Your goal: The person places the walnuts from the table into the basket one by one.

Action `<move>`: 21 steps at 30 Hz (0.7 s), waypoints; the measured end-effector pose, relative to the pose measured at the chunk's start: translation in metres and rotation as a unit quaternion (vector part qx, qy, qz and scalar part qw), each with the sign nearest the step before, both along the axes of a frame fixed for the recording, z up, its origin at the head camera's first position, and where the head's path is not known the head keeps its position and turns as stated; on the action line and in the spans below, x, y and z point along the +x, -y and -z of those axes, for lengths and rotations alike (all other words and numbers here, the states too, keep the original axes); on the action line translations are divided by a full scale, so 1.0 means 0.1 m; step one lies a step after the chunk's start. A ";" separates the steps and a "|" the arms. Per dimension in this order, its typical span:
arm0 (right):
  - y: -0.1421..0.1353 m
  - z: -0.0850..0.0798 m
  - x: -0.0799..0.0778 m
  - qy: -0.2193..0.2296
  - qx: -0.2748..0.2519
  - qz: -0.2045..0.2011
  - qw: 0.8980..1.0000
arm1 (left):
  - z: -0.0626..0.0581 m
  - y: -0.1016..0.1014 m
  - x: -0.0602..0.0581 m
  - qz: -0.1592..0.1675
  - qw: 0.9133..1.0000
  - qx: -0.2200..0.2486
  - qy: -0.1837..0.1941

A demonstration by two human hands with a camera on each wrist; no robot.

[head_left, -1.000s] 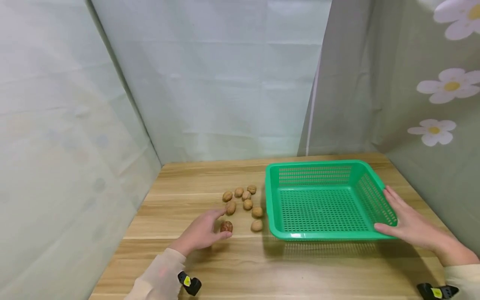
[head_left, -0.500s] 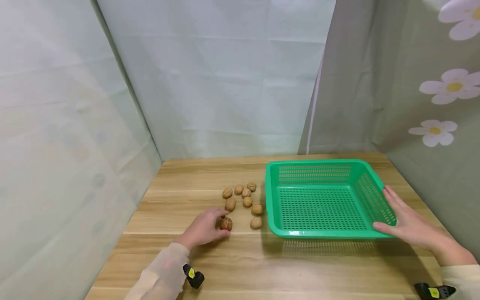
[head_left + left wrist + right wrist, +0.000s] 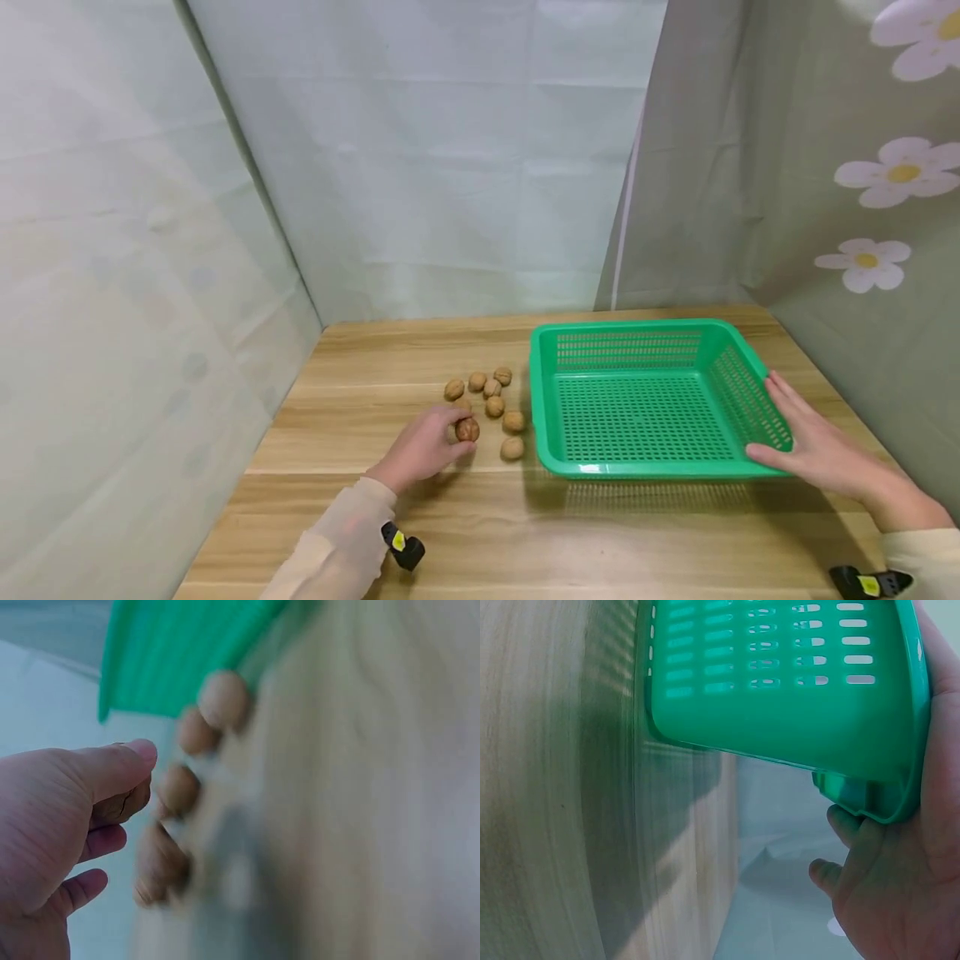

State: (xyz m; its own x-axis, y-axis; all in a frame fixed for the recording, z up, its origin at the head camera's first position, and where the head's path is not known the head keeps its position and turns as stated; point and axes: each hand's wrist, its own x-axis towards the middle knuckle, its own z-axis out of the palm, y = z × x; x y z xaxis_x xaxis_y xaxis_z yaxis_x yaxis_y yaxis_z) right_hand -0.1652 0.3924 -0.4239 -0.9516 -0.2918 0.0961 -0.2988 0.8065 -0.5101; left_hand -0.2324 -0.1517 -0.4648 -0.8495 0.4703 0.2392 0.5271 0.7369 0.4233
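Between the thumb and fingers of my left hand [image 3: 422,450] is a brown walnut [image 3: 467,430], pinched over the table left of centre. The left wrist view shows that walnut [image 3: 120,806] partly covered by the thumb. Several other walnuts [image 3: 513,449] lie loosely grouped just beyond and to the right of this hand; one is partly hidden by its fingers. A green plastic basket [image 3: 645,471] with slotted walls stands at the right, its inside bare. My right hand [image 3: 828,454] holds the basket's near right corner, thumb over the rim and fingers along the outside.
The wooden table [image 3: 585,542] ends at a pale cloth wall [image 3: 465,208] behind. More cloth hangs close on the left and right sides, the right one with white flowers [image 3: 866,261]. Dark wrist cameras [image 3: 403,547] sit on both forearms.
The left hand has closed on the nearest walnut and moved with it a little to the right and away from me. The right hand and basket have stayed in place.
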 end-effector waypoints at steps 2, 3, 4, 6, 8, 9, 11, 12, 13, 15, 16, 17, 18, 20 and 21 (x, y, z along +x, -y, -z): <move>-0.01 0.00 0.00 0.000 -0.002 -0.001 1.000 | -0.13 -0.12 -0.04 0.011 1.000 0.009 -0.015; -0.01 0.00 0.00 0.000 -0.003 -0.002 1.000 | -0.21 -0.19 -0.05 0.019 1.000 0.013 -0.020; -0.01 0.00 0.00 0.001 -0.003 -0.002 1.000 | -0.28 -0.25 -0.07 0.026 0.999 0.013 -0.024; -0.02 0.00 0.00 0.004 -0.005 -0.004 1.000 | -0.41 -0.38 -0.10 0.038 0.999 0.008 -0.027; -0.02 0.01 0.00 0.003 -0.010 -0.005 1.000 | -0.54 -0.52 -0.14 0.058 0.998 -0.001 -0.022; -0.02 0.01 0.00 0.001 -0.013 -0.006 1.000 | -0.60 -0.59 -0.17 0.068 0.997 -0.006 -0.020; -0.02 0.01 0.00 -0.001 -0.016 -0.008 1.000 | -0.71 -0.73 -0.21 0.083 0.996 -0.020 -0.011; -0.02 0.01 0.00 -0.003 -0.018 -0.009 1.000 | -0.77 -0.80 -0.24 0.093 0.995 -0.027 -0.009; -0.02 0.02 -0.01 -0.004 -0.020 -0.010 1.000 | -0.81 -0.88 -0.27 0.101 0.994 -0.036 -0.007; -0.03 0.02 -0.01 -0.004 -0.018 -0.008 1.000 | -0.91 -1.03 -0.34 0.117 0.992 -0.048 -0.001; -0.03 0.02 -0.01 -0.005 -0.019 -0.008 1.000 | -0.95 -1.11 -0.38 0.126 0.991 -0.055 -0.003; -0.03 0.02 -0.01 -0.005 -0.018 -0.006 1.000 | -0.99 -1.19 -0.42 0.136 0.989 -0.060 -0.002; -0.03 0.03 -0.01 -0.006 -0.017 -0.007 1.000 | -1.01 -1.27 -0.47 0.142 0.988 -0.064 -0.005; -0.03 0.03 -0.01 -0.007 -0.014 -0.004 1.000 | -1.06 -1.42 -0.55 0.150 0.986 -0.066 -0.004; -0.03 0.04 -0.01 -0.009 -0.013 -0.004 1.000 | -1.08 -1.50 -0.58 0.152 0.986 -0.066 0.000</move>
State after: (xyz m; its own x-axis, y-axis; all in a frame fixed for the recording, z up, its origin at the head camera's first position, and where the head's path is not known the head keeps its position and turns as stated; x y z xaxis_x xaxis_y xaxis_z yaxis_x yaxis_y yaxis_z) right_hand -0.1665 0.3954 -0.4276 -0.9475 -0.2962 0.1205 -0.3141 0.7910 -0.5251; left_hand -0.2906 -0.0018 -0.3572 -0.6640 0.7308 0.1583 0.7324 0.5929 0.3348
